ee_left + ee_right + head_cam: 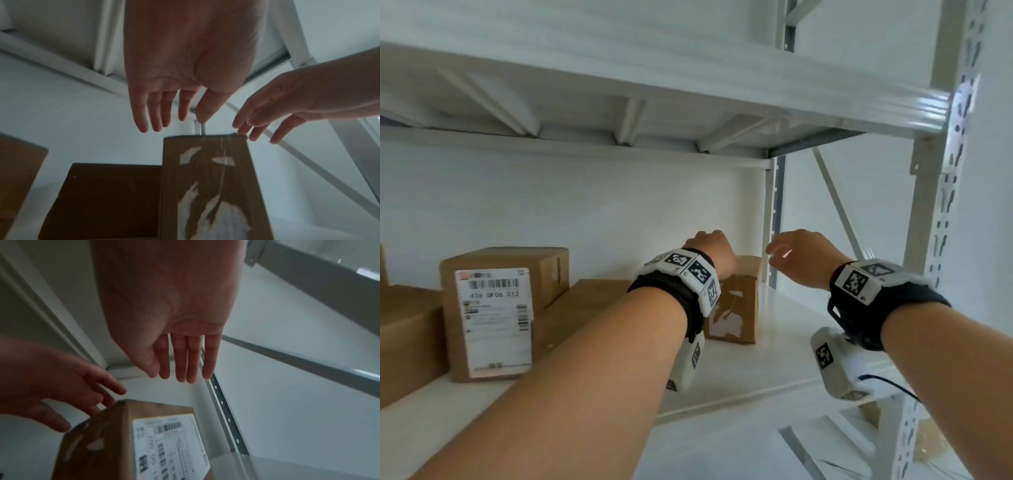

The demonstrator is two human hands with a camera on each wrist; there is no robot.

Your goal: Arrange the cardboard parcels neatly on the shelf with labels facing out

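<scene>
A small upright cardboard parcel [736, 305] stands at the right end of the shelf [774, 359]. Its front face [209, 186] shows torn white label scraps. Its white barcode label [170, 447] sits on the side that faces the right shelf post. My left hand [714, 250] hovers over the parcel's top with straight, spread fingers [156, 116], and holds nothing. My right hand [794, 255] hangs just right of it, fingers [180, 366] straight. The right fingertips [242, 129] are at the parcel's top right corner; I cannot tell whether they touch it.
A taller parcel [496, 315] with its barcode label facing out stands to the left. A low flat parcel [585, 308] lies between it and the small one, and another box [407, 339] is at the far left. The perforated post [774, 219] and upper shelf [654, 113] are close.
</scene>
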